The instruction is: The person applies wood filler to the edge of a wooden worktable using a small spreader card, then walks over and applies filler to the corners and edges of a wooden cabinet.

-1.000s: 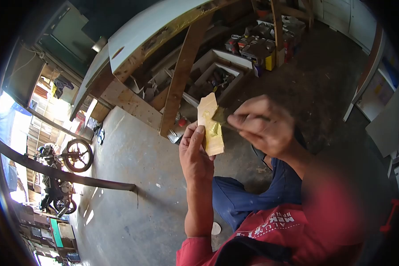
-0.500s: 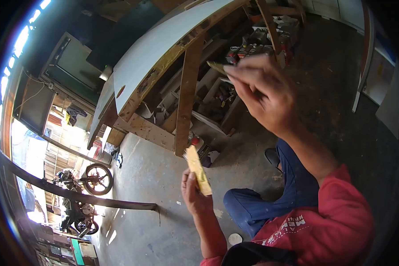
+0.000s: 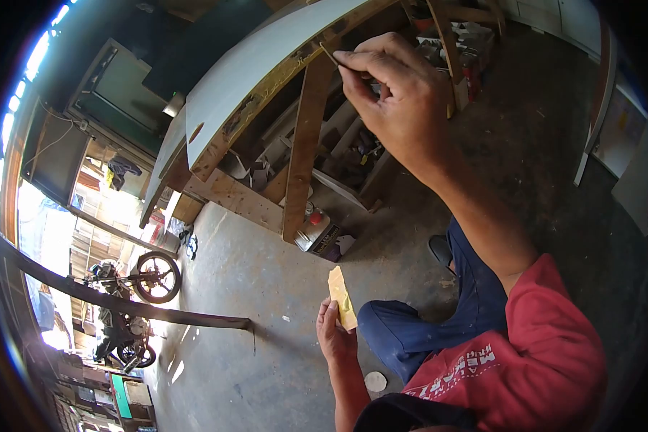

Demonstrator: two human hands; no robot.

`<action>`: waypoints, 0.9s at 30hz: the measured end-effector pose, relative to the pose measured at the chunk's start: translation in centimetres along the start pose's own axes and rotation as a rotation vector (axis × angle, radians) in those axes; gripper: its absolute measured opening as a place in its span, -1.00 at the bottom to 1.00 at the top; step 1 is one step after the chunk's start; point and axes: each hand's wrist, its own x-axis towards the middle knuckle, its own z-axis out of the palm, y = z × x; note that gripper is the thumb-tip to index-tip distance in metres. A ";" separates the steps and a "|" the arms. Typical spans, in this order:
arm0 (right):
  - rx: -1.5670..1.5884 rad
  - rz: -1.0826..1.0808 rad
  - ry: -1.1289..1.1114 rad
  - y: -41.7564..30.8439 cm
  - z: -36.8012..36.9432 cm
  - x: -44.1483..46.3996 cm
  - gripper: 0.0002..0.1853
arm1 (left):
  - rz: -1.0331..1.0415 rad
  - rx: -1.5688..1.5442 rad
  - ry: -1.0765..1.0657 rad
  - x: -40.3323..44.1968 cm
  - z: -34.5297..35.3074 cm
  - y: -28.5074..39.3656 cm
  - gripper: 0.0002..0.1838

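My left hand (image 3: 333, 333) grips a flat, pale yellow piece (image 3: 343, 294) with a smear of yellow paste on its face, held up above the floor. My right hand (image 3: 399, 86) is raised and pinches a thin, flat spreader (image 3: 330, 54), seen almost edge-on. The spreader's tip is at the wooden edge (image 3: 270, 88) of a white-topped panel (image 3: 255, 61); whether it presses on the wood I cannot tell. Yellow paste lies in patches along that edge.
Wooden legs (image 3: 304, 144) hold the panel up. Beneath it stand a metal can (image 3: 317, 234) and boxes of scraps (image 3: 345, 180). A dark curved bar (image 3: 187, 327) crosses the left side, with motorcycles (image 3: 155, 277) beyond. A round lid (image 3: 375, 381) lies on the floor.
My right hand has moved up and left, bringing the spreader to the panel's edge. My left hand has shifted right and slightly down with the yellow piece, away from the can.
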 end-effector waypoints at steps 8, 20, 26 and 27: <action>0.052 0.011 -0.057 -2.0 0.5 -0.3 -0.79 | 0.001 -0.012 -0.023 -0.4 -0.1 -0.1 -0.84; 0.076 -0.038 -0.113 -4.7 1.5 -1.3 -0.76 | 0.026 0.065 0.077 -0.7 0.9 -0.2 -0.81; 0.210 0.004 -0.061 -4.0 0.9 -0.7 -0.84 | 0.010 -0.036 0.012 -0.4 -1.0 -0.4 -0.82; 0.219 0.057 -0.022 -3.4 0.7 -0.4 -0.86 | 0.013 -0.036 0.001 -0.6 -1.0 -0.4 -0.82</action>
